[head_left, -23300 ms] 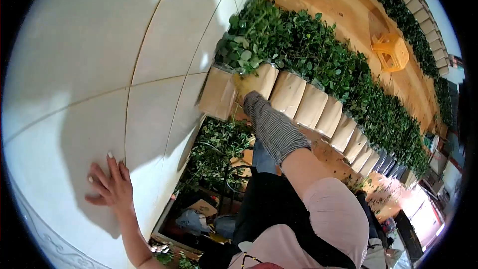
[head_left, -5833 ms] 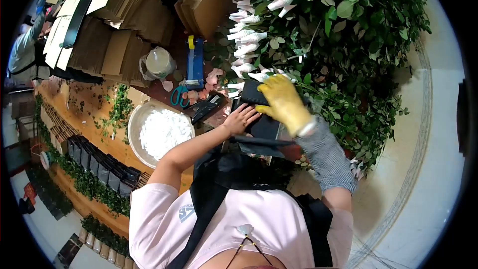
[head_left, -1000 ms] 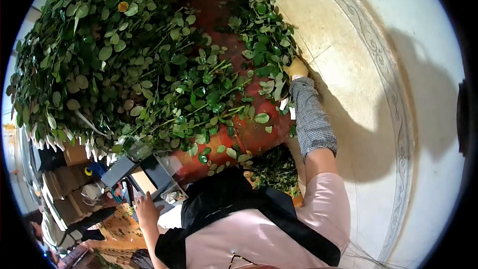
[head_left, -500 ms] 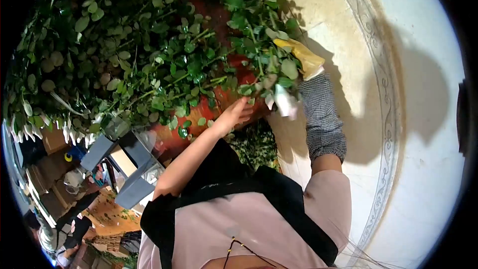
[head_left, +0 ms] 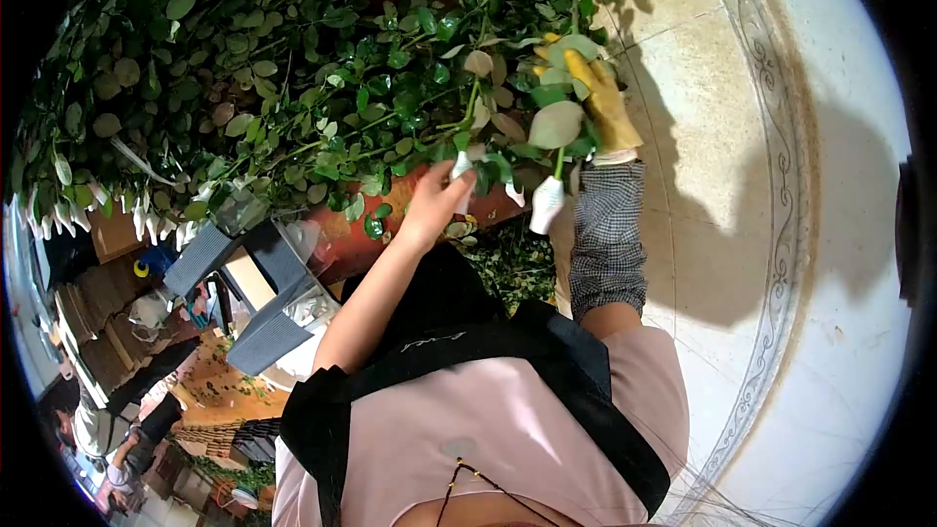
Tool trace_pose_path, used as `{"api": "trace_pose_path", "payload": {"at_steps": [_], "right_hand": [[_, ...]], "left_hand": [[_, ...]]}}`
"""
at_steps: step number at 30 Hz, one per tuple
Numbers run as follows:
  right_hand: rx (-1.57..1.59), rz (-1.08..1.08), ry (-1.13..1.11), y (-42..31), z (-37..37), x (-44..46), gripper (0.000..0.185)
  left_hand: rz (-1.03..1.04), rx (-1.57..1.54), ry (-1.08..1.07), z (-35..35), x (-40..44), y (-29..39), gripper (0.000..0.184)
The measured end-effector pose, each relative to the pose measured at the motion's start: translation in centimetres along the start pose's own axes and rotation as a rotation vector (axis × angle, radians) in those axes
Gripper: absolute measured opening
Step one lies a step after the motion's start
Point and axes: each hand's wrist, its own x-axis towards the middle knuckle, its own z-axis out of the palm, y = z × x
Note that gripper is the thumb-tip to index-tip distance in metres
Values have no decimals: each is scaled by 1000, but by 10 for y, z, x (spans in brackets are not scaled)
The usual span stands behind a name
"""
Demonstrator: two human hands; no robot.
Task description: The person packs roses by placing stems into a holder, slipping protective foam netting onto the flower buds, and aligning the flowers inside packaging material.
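As the left hand [head_left: 435,203] pinches a netted bud [head_left: 462,168], the right hand [head_left: 609,109] grips leafy stems [head_left: 559,162]

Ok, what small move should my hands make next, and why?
Probably draw the white-sleeved bud in your left hand gently clear of the leaves: that hand has it, while leaves crowd its stem and partly cover your gloved right hand.

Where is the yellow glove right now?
In the head view, the yellow glove is on the person's right hand, above and right of centre, among leafy flower stems and just above the checked sleeve.
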Motion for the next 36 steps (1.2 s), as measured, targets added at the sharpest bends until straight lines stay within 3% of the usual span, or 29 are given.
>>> {"api": "trace_pose_path", "payload": {"at_steps": [1, 2, 3, 5, 7, 9, 11, 12, 14, 16, 17, 19, 21, 24, 25, 27, 29, 31, 33, 36], "right_hand": [[-244, -51, 5, -1, -16, 9, 34], [-280, -26, 24, -4, -12, 5, 32], [-315, 2, 42, -6, -7, 0, 30], [-530, -1, 163, 11, -18, 7, 30], [-560, 54, 231, 32, -44, 21, 32], [-304, 37, 205, 30, -41, 15, 36], [-155, 38, 130, 27, -36, 12, 38], [-136, 41, 67, 25, -28, 14, 39], [-118, 0, -33, 28, -6, 16, 41], [-83, -104, -90, 46, 25, 16, 38], [-221, -207, -55, 53, 50, 14, 36], [-368, -210, 54, 79, 82, 26, 39], [-912, -149, 173, 97, 104, 39, 47], [-1197, -123, 331, 103, 123, 49, 60], [-825, 23, 228, 91, 112, 39, 55], [-574, -361, 334, 100, 84, 43, 62], [-554, -574, 532, 84, 62, 36, 62], [-227, -347, 482, 113, 41, 40, 61], [-153, 7, 393, 132, 26, 26, 60], [-168, 6, 344, 111, 20, 18, 58]], "left_hand": [[115, 292, 132, -6, 1, 3, 42], [95, 161, 247, -8, 3, 6, 40], [57, 172, 146, -14, -1, 18, 40], [24, -137, -170, -8, -26, 51, 40], [157, -523, -508, -14, -46, 70, 42], [103, -750, -388, -10, -44, 69, 43], [-79, -934, -182, -8, -16, 20, 36], [-1, -640, -149, -13, -5, -33, 35], [-215, -878, -27, -9, -5, -58, 31], [-203, -825, -45, -4, -9, -53, 32], [-172, -841, -112, -5, -5, -53, 34], [-227, -800, -164, -5, -9, -42, 54], [-340, -823, -74, 1, -12, -38, 59], [-256, -832, -172, -11, -15, -38, 48], [-223, -859, -198, -15, -16, -37, 44], [-218, -1003, -225, -26, -16, -35, 40], [-289, -1281, -243, -38, -17, -23, 40], [-358, -1348, -361, -33, -19, -18, 39], [-377, -1155, -588, -12, -25, -22, 38], [-362, -919, -776, 11, -41, -30, 36]]}}
